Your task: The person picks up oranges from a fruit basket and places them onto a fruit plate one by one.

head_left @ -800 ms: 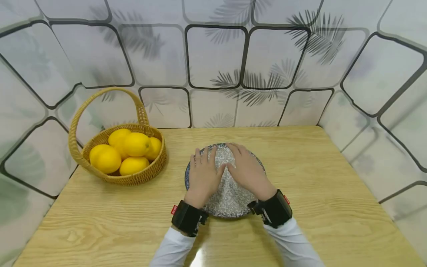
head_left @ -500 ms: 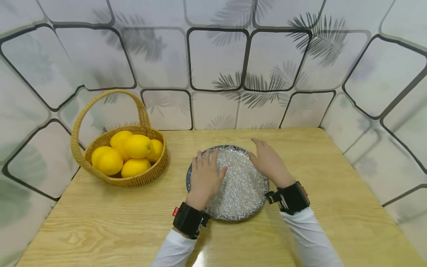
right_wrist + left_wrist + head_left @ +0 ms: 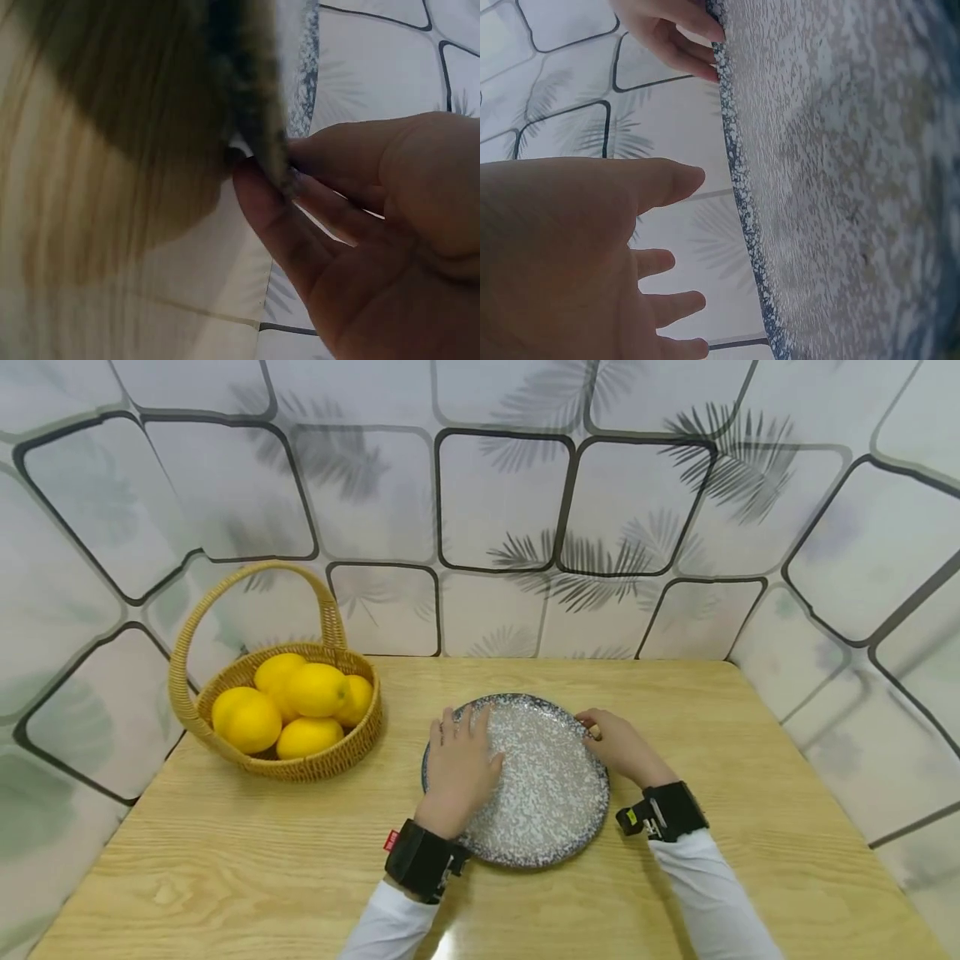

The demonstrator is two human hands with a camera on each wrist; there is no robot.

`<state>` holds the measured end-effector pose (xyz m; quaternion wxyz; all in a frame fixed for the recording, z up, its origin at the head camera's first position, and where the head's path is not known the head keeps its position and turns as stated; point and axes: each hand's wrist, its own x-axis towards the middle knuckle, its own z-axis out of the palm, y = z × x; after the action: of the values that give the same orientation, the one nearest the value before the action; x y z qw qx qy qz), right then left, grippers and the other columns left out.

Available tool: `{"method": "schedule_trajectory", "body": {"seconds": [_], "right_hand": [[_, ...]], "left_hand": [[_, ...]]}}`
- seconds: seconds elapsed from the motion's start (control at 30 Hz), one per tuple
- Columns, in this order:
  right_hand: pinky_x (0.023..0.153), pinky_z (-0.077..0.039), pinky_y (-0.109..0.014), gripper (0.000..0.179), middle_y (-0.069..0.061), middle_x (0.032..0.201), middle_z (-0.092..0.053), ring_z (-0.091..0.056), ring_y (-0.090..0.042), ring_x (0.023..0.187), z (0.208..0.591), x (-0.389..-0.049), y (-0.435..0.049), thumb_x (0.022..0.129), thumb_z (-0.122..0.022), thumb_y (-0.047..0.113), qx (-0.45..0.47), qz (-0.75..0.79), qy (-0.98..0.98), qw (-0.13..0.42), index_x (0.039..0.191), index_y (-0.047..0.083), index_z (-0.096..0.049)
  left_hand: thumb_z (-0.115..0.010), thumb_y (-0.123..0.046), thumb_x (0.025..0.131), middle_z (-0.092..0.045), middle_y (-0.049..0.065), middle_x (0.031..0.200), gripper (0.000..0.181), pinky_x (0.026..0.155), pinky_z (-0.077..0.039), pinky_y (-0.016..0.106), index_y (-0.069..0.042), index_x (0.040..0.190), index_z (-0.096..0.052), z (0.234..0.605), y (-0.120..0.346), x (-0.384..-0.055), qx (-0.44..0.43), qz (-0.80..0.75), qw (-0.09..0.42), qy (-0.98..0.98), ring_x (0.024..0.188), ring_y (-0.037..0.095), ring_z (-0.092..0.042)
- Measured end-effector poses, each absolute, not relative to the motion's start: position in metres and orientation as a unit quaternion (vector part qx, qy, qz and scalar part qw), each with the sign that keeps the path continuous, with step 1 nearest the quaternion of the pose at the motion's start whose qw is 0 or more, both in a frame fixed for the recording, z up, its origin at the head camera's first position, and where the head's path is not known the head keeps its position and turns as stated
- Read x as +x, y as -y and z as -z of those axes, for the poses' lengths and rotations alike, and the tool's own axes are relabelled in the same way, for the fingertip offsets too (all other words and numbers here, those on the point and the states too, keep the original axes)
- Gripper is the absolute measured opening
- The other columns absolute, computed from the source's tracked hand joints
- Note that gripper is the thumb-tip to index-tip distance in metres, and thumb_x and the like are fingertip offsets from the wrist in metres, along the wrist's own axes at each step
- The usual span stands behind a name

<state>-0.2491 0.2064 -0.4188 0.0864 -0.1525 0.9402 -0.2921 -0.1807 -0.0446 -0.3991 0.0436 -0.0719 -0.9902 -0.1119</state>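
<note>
I read my clock from the centre of the speckled plate, which lies on the wooden table. Furthest left, between nine and ten o'clock, I have the wicker basket, its tall handle arching over a heap of yellow lemons. Next, between seven and eight, come a white left sleeve and a black left wristband with a red tag. The left hand is above the plate's nine o'clock side, fingers spread and pointing toward twelve; it holds nothing, and my left wrist view shows a gap between its fingertips and the plate's rim. Mid-table is the plate itself, pale and mottled inside with a dark blue edge. The right hand is at its two o'clock rim, pinching it, and my right wrist view shows the plate's edge between its digits. I cannot tell whether that side is raised off the table. Past it, between three and four, are the right wristband and right sleeve. Behind everything, across eleven to one, I see a pale wall with dark-outlined panels and grey fronds.
</note>
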Motion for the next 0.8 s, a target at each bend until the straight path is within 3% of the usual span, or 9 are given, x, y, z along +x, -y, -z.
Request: {"method": "schedule_trajectory", "body": {"seconds": [0.17,0.4,0.57,0.7,0.8], "right_hand": [[0.086,-0.052,-0.054,0.043,-0.032,0.129,-0.057,-0.057,-0.041,0.109,0.423,-0.249,-0.212,0.095,-0.052,0.006,-0.136,0.306,-0.939,0.075,0.137,-0.004,-0.048],[0.088,-0.052,-0.055,0.048,-0.033,0.125,-0.058,-0.056,-0.042,0.112,0.425,-0.247,-0.209,0.097,-0.05,0.008,-0.115,0.306,-0.94,0.096,0.143,-0.001,-0.043],[0.088,-0.052,-0.056,0.046,-0.035,0.124,-0.058,-0.055,-0.043,0.111,0.423,-0.252,-0.205,0.096,-0.05,0.007,-0.117,0.31,-0.938,0.102,0.141,-0.003,-0.045],[0.087,-0.052,-0.055,0.045,-0.036,0.124,-0.058,-0.056,-0.043,0.11,0.421,-0.253,-0.203,0.096,-0.049,0.006,-0.12,0.314,-0.935,0.113,0.14,-0.004,-0.044],[0.084,-0.053,-0.051,0.046,-0.034,0.124,-0.057,-0.056,-0.04,0.107,0.421,-0.255,-0.202,0.096,-0.047,0.007,-0.112,0.314,-0.935,0.122,0.141,-0.004,-0.043]], "left_hand": [[-0.056,-0.041,0.094,-0.041,0.022,0.153,0.069,0.121,-0.02,0.059,-0.008,0.15,-0.034,0.402,0.047,-0.187,-0.075,0.109,0.054,0.99,0.142,0.046,-0.026],[-0.054,-0.029,0.096,-0.061,0.021,0.132,0.045,0.116,-0.031,0.055,-0.002,0.131,-0.056,0.361,0.081,-0.204,-0.046,0.144,0.166,0.974,0.127,0.04,-0.047],[-0.056,-0.025,0.095,-0.061,0.025,0.127,0.042,0.111,-0.035,0.054,0.003,0.126,-0.058,0.33,0.122,-0.21,-0.024,0.128,0.235,0.963,0.12,0.042,-0.048],[-0.055,-0.024,0.095,-0.057,0.029,0.128,0.044,0.104,-0.036,0.059,0.007,0.126,-0.056,0.322,0.152,-0.208,0.015,0.124,0.245,0.961,0.119,0.046,-0.045],[-0.057,-0.024,0.094,-0.053,0.033,0.131,0.047,0.098,-0.039,0.064,0.008,0.129,-0.054,0.322,0.171,-0.207,0.053,0.122,0.225,0.965,0.118,0.05,-0.043]]}}
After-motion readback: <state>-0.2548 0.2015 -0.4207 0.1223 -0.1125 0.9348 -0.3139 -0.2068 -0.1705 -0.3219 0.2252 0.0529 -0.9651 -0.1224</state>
